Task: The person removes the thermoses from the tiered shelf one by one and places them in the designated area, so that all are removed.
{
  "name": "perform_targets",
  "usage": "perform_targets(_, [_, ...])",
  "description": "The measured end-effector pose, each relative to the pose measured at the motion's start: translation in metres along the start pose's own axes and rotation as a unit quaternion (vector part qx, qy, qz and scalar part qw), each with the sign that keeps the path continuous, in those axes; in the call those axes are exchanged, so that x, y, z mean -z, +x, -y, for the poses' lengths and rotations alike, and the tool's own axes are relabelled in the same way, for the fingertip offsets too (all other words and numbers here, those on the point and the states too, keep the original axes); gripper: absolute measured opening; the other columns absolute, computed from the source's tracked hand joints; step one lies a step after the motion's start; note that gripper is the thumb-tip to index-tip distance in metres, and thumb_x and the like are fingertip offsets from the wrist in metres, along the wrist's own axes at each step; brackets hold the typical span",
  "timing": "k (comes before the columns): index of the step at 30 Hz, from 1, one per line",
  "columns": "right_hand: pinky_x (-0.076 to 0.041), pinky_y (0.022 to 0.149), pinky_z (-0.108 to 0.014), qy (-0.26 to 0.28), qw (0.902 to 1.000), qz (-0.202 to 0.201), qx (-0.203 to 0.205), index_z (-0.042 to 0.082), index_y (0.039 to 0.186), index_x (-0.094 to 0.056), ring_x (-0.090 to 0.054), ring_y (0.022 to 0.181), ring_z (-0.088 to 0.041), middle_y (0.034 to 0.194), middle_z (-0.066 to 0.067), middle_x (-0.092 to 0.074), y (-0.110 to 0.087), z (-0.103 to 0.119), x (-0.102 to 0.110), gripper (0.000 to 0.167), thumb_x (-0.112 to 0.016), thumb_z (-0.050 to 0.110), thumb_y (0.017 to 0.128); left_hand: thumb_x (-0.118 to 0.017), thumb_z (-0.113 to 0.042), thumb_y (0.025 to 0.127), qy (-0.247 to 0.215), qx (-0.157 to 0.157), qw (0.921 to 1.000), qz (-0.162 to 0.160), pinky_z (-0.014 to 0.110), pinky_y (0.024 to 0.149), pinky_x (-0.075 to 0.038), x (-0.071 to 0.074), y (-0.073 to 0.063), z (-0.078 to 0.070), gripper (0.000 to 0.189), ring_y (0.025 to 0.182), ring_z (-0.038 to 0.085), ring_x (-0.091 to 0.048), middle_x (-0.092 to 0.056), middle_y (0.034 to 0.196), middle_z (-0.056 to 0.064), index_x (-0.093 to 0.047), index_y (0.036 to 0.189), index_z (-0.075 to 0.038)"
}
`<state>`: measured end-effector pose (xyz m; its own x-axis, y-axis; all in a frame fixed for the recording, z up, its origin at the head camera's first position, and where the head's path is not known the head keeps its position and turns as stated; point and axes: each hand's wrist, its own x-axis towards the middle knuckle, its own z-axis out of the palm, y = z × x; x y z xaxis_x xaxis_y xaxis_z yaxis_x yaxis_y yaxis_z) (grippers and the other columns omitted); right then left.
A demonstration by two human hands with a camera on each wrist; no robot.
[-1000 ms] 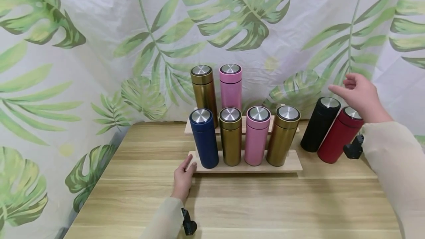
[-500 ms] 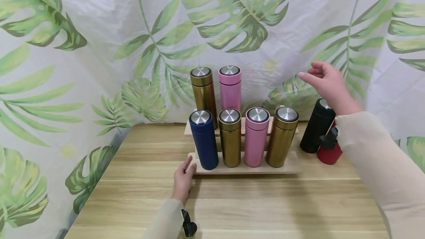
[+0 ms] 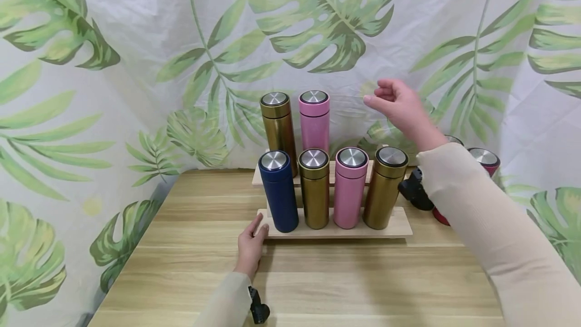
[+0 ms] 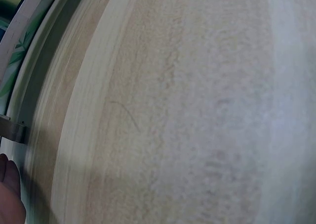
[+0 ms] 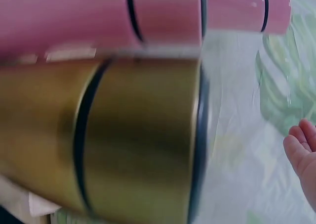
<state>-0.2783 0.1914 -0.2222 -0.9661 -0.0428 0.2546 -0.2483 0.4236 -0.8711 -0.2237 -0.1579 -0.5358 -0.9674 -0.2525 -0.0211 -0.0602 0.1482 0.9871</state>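
A two-tier wooden rack (image 3: 327,233) holds upright thermos flasks. On its front tier stand a navy flask (image 3: 279,193), a gold flask (image 3: 315,191), a pink flask (image 3: 350,191) and another gold flask (image 3: 386,191). The back tier bears a gold flask (image 3: 278,125) and a pink flask (image 3: 314,125) at its left and middle. My left hand (image 3: 249,249) rests its relaxed fingers against the rack's left end. My right hand (image 3: 404,110) is in the air behind and above the right gold flask, fingers loosely bent, holding nothing. In the right wrist view that gold flask (image 5: 138,140) looms close.
A red flask (image 3: 484,156) and a black one stand on the wooden table (image 3: 190,246) right of the rack, mostly hidden behind my right sleeve (image 3: 490,221). A leaf-printed cloth (image 3: 150,90) hangs behind the table. Each wrist carries a small black camera (image 3: 258,307).
My right hand has moved left from above the black and red flasks toward the rack's right end, its sleeve now covering most of them. The left hand stays in place.
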Motion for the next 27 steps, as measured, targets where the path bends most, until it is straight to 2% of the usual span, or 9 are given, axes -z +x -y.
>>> perform_targets(7, [-0.037, 0.104, -0.037, 0.043, 0.999, 0.011, 0.005, 0.002, 0.139, -0.036, -0.043, 0.122, -0.026, 0.133, -0.017, -0.045, 0.01, 0.006, -0.028, 0.066, -0.065, 0.026, 0.085, -0.059, -0.017, 0.09, 0.002, 0.005, 1.0, 0.001, 0.038, 0.11, -0.029, 0.0, 0.0, -0.001, 0.045, 0.135, 0.023, -0.031, -0.047, 0.139, 0.005, -0.05, 0.133, -0.006])
perform_targets(17, [-0.034, 0.106, -0.037, 0.04, 0.9986, 0.034, 0.007, 0.004, 0.14, -0.034, -0.038, 0.128, -0.027, 0.139, -0.014, -0.041, 0.019, 0.009, -0.063, 0.071, -0.067, 0.03, 0.083, -0.06, -0.016, 0.09, -0.002, -0.003, 1.0, -0.001, 0.039, 0.108, -0.032, 0.0, -0.001, 0.003, 0.044, 0.134, 0.025, -0.033, -0.048, 0.138, 0.007, -0.051, 0.132, -0.006])
perform_targets(20, [-0.034, 0.107, -0.036, 0.04, 0.9987, 0.031, -0.002, 0.005, 0.142, -0.033, -0.038, 0.13, -0.025, 0.142, -0.013, -0.04, 0.021, 0.01, -0.071, 0.074, -0.068, 0.032, 0.082, -0.06, -0.016, 0.09, -0.001, -0.007, 1.0, -0.005, 0.038, 0.107, -0.033, 0.0, -0.001, 0.005, 0.044, 0.134, 0.025, -0.034, -0.049, 0.137, 0.007, -0.052, 0.131, -0.005])
perform_targets(27, [-0.039, 0.103, -0.035, 0.079, 0.9968, 0.006, -0.01, 0.004, 0.143, -0.028, -0.042, 0.127, -0.024, 0.14, -0.015, -0.041, 0.026, 0.01, -0.094, 0.079, -0.07, 0.028, 0.081, -0.061, -0.017, 0.09, -0.003, -0.018, 0.9998, -0.006, 0.04, 0.107, -0.033, -0.002, 0.0, 0.005, 0.044, 0.133, 0.026, -0.034, -0.05, 0.136, 0.009, -0.052, 0.131, -0.005])
